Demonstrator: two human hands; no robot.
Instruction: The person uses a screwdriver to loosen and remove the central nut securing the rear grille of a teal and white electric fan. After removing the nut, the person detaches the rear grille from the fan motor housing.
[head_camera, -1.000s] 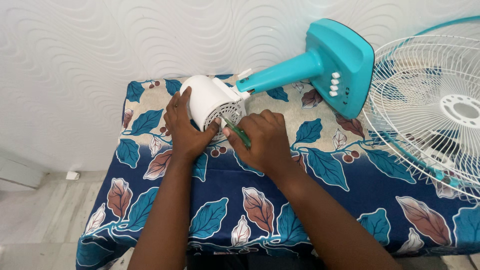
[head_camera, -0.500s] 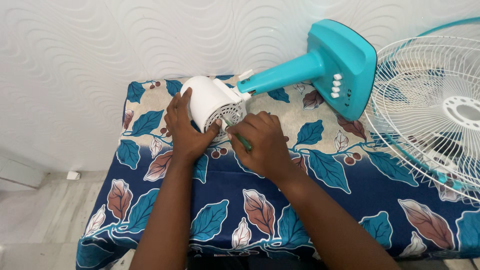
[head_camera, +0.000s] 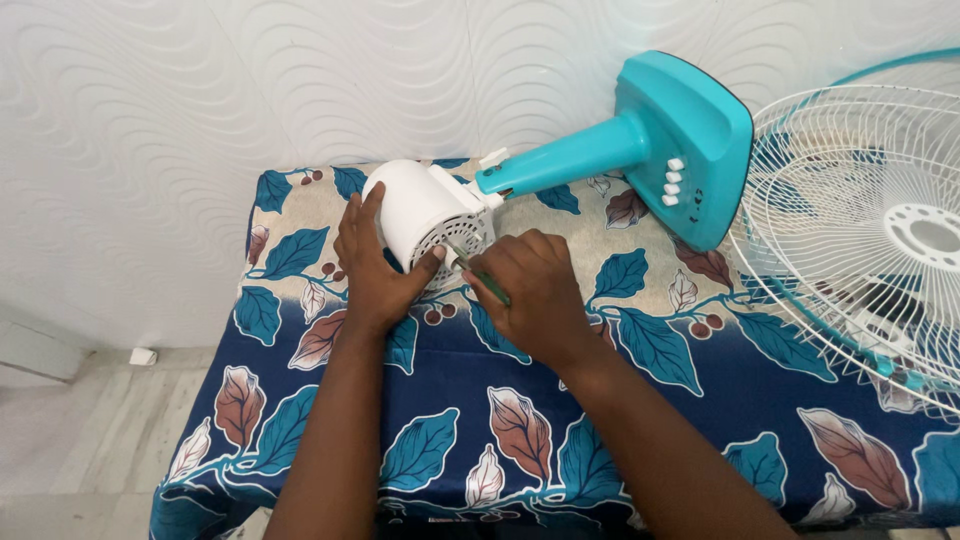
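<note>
A white fan motor housing (head_camera: 425, 207) lies on its side on a leaf-patterned cloth (head_camera: 560, 400), joined to a teal stem and base (head_camera: 680, 140). My left hand (head_camera: 375, 265) wraps around the housing's left side, thumb on its vented end. My right hand (head_camera: 535, 290) grips a green-handled screwdriver (head_camera: 480, 275) whose tip rests against the vented end of the housing.
A white wire fan guard (head_camera: 860, 230) with a teal rim leans at the right, over the table's edge. A textured white wall stands behind. Pale floor shows at the lower left, with a small white object by the wall.
The view has shifted slightly down and right. My hands stay on the housing and the screwdriver, with the right hand turned a little.
</note>
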